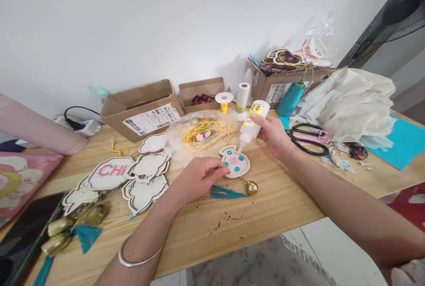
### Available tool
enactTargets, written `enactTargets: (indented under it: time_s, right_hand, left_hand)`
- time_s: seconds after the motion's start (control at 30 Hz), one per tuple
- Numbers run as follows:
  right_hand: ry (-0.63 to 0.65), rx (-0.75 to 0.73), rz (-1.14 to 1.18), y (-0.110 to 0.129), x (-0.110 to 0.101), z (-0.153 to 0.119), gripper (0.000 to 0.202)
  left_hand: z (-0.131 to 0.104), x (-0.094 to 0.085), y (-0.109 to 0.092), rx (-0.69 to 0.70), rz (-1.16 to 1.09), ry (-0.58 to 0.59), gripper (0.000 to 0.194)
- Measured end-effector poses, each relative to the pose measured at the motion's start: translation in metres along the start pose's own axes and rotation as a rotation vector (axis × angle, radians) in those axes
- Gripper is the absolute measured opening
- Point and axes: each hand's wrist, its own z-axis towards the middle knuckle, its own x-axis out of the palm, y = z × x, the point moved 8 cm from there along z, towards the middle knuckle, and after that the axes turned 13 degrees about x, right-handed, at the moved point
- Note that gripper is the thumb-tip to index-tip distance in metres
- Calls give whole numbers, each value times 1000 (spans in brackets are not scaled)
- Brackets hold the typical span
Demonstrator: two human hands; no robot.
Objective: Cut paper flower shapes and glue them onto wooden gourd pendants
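Note:
My right hand (pixel 274 133) grips a white glue bottle (pixel 254 120) with a yellow label, tipped nozzle-down. The nozzle tip meets or hovers just over the upper part of a small gourd-shaped ornament (pixel 237 168); contact is hard to tell. Blue and pink hexagon pieces (pixel 233 160) lie on the ornament's pale face. With fingertips pinched at the ornament's left edge, my left hand (pixel 204 173) holds it on the wooden table. A gold bell (pixel 251 188) and a teal tassel (pixel 227 192) lie below the ornament.
Cloud-shaped plaques (pixel 146 166) are piled left, near gold bells (pixel 59 233) and a phone (pixel 26 233). Behind stand an open cardboard box (pixel 142 113), a plastic bag with yellow cord (pixel 204 133) and thread spools (pixel 224 104). Black scissors (pixel 308 139) and crumpled fabric (pixel 358 100) lie right.

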Motion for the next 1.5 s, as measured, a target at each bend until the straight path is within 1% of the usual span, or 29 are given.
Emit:
enactTargets:
  time_s: [0.13,0.3,0.4,0.5,0.7,0.87,0.93,1.1,1.37,1.5]
  right_hand:
    - [66,149,166,-6,5,-2,20]
    - [124,232,260,-7,10,-5,9]
    - [143,255,275,-9,11,-3,9]
    - [100,211,211,-10,6,1,12]
    - [1,27,-49,-4,0,6,19]
    - [-61,-24,-193,-2,-4,8,28]
    - [-73,-31,-217,-1,-4,8,30]
    - [-46,-49,-218,2,0,5,30]
    - [-48,-76,-266,4,2,3,34]
    - [-40,-79,-245,3,1,3,31]
  left_hand:
    - [0,0,0,3,4,6,31]
    - [0,-1,-4,27,29,-1,31]
    - [0,-1,-5,38,41,5,31]
    - [1,0,-5,39,46,11,31]
    - [1,1,-5,36,55,27,30]
    - [1,3,-5,41,59,38,29]
    - [1,4,-5,39,58,40,28]
    - [1,4,-4,41,56,44,29]
    - [1,4,-4,54,57,40,28]
    - [0,4,-4,50,49,44,29]
